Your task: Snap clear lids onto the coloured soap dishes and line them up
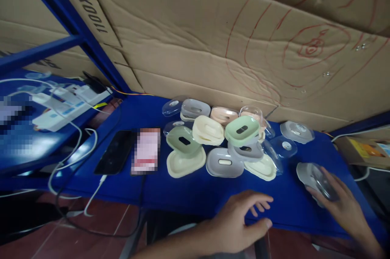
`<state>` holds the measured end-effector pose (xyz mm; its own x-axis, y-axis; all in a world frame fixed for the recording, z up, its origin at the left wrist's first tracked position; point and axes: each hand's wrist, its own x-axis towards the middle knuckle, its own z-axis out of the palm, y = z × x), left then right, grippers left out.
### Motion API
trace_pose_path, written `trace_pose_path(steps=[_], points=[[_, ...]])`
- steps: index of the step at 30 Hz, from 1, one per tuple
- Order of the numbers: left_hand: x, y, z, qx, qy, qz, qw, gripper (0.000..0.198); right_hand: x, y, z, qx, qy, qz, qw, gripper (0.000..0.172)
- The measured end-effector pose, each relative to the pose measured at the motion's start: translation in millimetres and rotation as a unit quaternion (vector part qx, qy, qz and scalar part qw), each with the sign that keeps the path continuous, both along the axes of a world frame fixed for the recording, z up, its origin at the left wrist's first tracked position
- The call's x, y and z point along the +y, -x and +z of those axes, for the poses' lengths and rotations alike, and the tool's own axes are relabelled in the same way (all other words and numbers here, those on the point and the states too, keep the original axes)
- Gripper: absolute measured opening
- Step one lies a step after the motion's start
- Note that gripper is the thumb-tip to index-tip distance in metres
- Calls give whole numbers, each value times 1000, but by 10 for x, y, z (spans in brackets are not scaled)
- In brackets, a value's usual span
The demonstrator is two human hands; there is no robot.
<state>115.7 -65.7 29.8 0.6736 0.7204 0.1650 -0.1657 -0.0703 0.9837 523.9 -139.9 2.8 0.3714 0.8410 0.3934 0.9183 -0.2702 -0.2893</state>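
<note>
the relation that counts here runs between the grey soap dish [304, 174] and the two hands. the dish sits at the right side of the blue surface [286, 194], inside the right grip [347, 202], whose fingers and thumb are wrapped around it together with a clear cover [326, 185]. in the view, its long axis slants from upper left down to lower right, roughly in line with the right forearm, so one rounded end faces out toward the pile. whether its underside touches the surface cannot be told.

the left grip [239, 222] holds nothing; its fingers are loosely curled, the thumb apart from them, and the gap between points right. from there the held dish lies to the right and a little farther from the person, with a strip of surface between them. the right hand is plainly the nearer, being in contact.

the piled dishes lie the other way: the cream dish [261, 168] and another grey dish [224, 168] sit just beyond the left fingers, nearer to that hand than to the right.
</note>
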Motion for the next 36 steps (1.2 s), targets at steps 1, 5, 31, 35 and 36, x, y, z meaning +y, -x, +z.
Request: trace_pose_path(steps=[1, 5, 31, 35, 36], points=[[-50, -62, -70, -13, 49, -18, 999, 68, -37, 159, 46, 42, 5, 27, 999, 90], [-20, -135, -160, -83, 174, -63, 979, 134, -89, 1095, 249, 93, 34, 179, 979, 89], [385, 737, -18, -171, 85, 421, 887, 98, 1662, 2941, 1300, 120, 120, 630, 757, 47], [428, 786, -55, -157, 70, 447, 878, 94, 1797, 3001, 1297, 177, 63, 572, 798, 27], [427, 804, -68, -151, 74, 454, 875, 92, 1911, 2995, 1275, 175, 39, 543, 820, 29]])
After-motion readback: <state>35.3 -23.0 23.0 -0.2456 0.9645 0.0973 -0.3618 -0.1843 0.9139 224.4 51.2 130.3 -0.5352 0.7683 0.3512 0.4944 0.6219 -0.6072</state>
